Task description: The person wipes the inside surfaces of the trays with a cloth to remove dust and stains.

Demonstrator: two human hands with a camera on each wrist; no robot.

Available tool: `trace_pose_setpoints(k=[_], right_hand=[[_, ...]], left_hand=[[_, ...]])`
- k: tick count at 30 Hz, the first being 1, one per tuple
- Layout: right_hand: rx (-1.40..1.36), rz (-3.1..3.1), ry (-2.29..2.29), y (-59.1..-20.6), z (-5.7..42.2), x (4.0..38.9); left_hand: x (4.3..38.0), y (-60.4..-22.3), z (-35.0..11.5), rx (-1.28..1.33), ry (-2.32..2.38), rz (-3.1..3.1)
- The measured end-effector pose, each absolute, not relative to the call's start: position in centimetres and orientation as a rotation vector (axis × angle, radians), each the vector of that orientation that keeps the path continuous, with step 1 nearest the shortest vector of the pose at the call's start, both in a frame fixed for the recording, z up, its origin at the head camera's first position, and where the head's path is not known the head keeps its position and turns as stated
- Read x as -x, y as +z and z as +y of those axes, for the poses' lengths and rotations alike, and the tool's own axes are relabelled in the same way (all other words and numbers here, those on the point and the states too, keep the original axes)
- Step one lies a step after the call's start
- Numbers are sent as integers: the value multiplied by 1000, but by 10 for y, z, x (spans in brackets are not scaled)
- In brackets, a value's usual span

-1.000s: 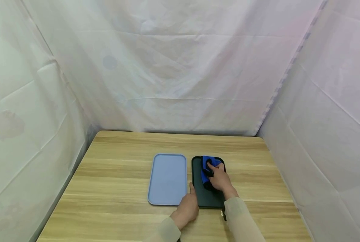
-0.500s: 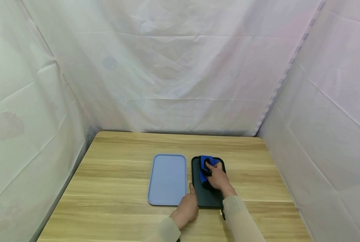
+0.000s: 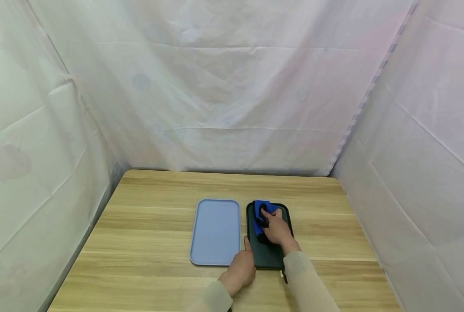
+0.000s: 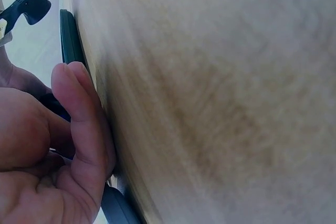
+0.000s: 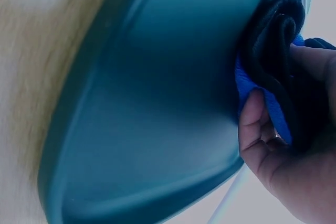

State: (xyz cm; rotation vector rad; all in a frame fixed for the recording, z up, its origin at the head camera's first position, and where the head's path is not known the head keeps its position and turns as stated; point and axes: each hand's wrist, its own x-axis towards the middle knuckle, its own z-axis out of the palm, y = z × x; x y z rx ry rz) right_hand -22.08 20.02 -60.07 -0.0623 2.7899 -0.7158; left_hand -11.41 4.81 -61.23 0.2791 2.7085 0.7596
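Observation:
A dark green tray (image 3: 268,256) lies on the table at right of centre. My right hand (image 3: 277,229) grips a bunched blue-and-black cloth (image 3: 259,204) against the far part of this tray. The right wrist view shows the black folds of the cloth (image 5: 262,51) between thumb and fingers, with its blue side toward the tray surface (image 5: 152,82). My left hand (image 3: 240,269) is at the tray's near left corner, its straight index finger along the left rim. In the left wrist view the left hand's (image 4: 68,145) other fingers are bent and partly hide one another.
A light blue tray (image 3: 216,232) lies just left of the dark green one, close to my left hand. The wooden table (image 3: 146,242) extends around both trays. White curtains (image 3: 232,95) enclose its back and sides.
My right hand has slid the cloth a little to the left across the dark green tray. My left hand and both trays have stayed nearly still.

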Motion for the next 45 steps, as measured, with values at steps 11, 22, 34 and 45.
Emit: trace_pose_setpoints(k=[11,22,34,45], right_hand=[[72,2806,-734,-606,193,219],[73,2809,-718,-606,187,220],[66,2849,-726,-610,183,217],[35,2892,-701,-612,182,210]], left_hand=[[114,-613,47,-292,746,2703],[115,-612,47,-311,732,2724],[115,-614,48,-296,731,2730],[118,-618,50,-333,691,2737]])
